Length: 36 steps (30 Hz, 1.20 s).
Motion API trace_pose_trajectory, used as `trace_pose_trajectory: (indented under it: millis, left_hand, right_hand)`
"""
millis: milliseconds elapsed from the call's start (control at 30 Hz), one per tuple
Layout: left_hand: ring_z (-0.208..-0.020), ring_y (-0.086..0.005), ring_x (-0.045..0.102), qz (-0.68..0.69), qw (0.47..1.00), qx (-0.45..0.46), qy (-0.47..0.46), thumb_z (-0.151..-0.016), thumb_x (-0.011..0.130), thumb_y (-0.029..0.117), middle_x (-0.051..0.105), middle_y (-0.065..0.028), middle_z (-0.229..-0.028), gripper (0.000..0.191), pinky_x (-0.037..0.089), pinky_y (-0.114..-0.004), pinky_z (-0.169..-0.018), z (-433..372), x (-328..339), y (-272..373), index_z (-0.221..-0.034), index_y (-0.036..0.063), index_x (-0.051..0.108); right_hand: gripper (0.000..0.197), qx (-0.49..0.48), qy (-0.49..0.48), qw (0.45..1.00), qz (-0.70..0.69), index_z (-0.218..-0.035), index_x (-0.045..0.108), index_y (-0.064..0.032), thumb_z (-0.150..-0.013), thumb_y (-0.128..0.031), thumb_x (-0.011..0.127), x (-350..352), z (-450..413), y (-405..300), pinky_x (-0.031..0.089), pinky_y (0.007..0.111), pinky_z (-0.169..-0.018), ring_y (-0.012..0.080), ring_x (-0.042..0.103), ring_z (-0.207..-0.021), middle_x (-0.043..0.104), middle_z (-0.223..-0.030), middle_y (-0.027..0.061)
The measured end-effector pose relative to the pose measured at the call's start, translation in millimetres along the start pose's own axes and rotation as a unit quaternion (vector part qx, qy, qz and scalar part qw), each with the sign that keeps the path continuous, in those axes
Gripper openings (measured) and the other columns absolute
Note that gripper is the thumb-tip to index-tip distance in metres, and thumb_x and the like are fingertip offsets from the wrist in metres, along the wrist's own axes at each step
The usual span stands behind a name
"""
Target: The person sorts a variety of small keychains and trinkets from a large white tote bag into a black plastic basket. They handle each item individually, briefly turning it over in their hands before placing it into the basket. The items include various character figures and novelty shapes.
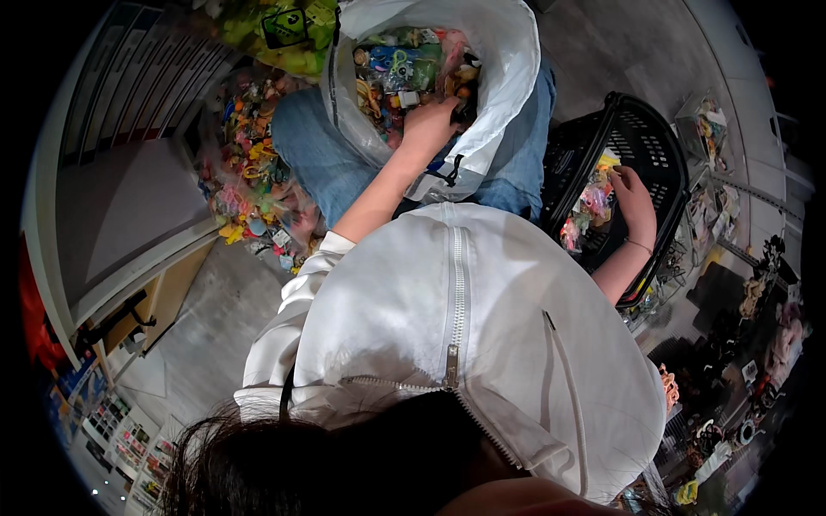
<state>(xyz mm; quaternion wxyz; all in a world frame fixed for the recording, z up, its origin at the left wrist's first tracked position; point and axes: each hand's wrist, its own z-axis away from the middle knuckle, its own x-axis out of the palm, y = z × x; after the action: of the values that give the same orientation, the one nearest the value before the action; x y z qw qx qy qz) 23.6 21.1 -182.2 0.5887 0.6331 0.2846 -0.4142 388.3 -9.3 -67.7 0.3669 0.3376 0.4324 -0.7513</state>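
Note:
Between my knees stands a white plastic drawstring bag [510,77], its mouth wide, with small colourful trinkets [400,61] inside, many in clear wrappers. My left hand [431,124] reaches into it, fingertips down among dark pieces at the near right side. Whether it grips one is hidden. To my right, a black plastic shopping basket [652,138] stands tilted. My right hand [634,190] is inside it, fingers bent at the edge of a heap of small clear-wrapped trinkets [597,200], beside a yellow piece [608,159]. I cannot tell whether that hand holds anything.
A large clear bag full of colourful trinkets [251,161] lies beside my left knee. Beyond it is a yellow-green bag [290,29]. A shelf unit [129,219] stands at left. Along the right run display racks with clear bins [706,126] and hanging accessories [752,297].

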Motion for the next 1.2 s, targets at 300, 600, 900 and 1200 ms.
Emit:
trace_pose_trajectory:
  millis: [300, 600, 900, 1200]
  left_hand:
    - [-0.088, -0.0293, 0.059, 0.165, 0.984, -0.011, 0.074, -0.085, 0.057, 0.023, 0.059, -0.014, -0.097, 0.028, 0.046, -0.034, -0.077, 14, -50, 4, -0.107, 0.0044, 0.058]
    - [-0.083, -0.0205, 0.062, 0.714, 0.7, 0.021, -0.013, -0.097, 0.036, 0.026, 0.061, -0.0138, -0.09, 0.027, 0.049, -0.028, -0.072, 46, -155, 31, -0.102, 0.0015, 0.045]
    - [-0.051, -0.006, 0.032, 0.925, 0.353, 0.142, 0.019, -0.096, 0.041, 0.029, 0.035, 0.0022, -0.068, 0.035, 0.027, -0.024, -0.055, 59, -174, 42, -0.113, -0.0013, 0.044]
    - [-0.116, -0.03, 0.045, 0.873, 0.48, -0.055, 0.066, -0.089, 0.036, 0.052, 0.047, -0.0204, -0.121, 0.071, 0.034, -0.041, -0.1, 52, -164, 39, -0.129, -0.006, 0.031]
  right_hand:
    - [0.018, -0.212, 0.136, 0.943, -0.219, -0.101, 0.061, -0.0012, -0.088, -0.009, 0.051, -6, 19, -121, 0.045, 0.023, -0.071, 0.0104, 0.06, -0.079, 0.064, -0.085, 0.0047]
    - [0.028, -0.385, -0.145, 0.79, -0.455, -0.115, 0.05, 0.0006, -0.094, -0.015, 0.042, 45, 43, -219, 0.038, 0.028, -0.091, 0.0158, 0.052, -0.106, 0.056, -0.111, 0.0081]
    - [0.046, -0.194, -0.578, 0.606, -0.511, -0.122, 0.044, 0.0021, -0.097, -0.035, 0.034, 92, 63, -243, 0.047, 0.029, -0.083, 0.0184, 0.057, -0.096, 0.056, -0.108, 0.01]
    - [0.039, -0.293, -0.342, 0.738, -0.503, -0.116, 0.047, -0.0031, -0.081, -0.006, 0.063, 71, 68, -241, 0.047, 0.024, -0.073, 0.0138, 0.053, -0.094, 0.05, -0.108, 0.0065]
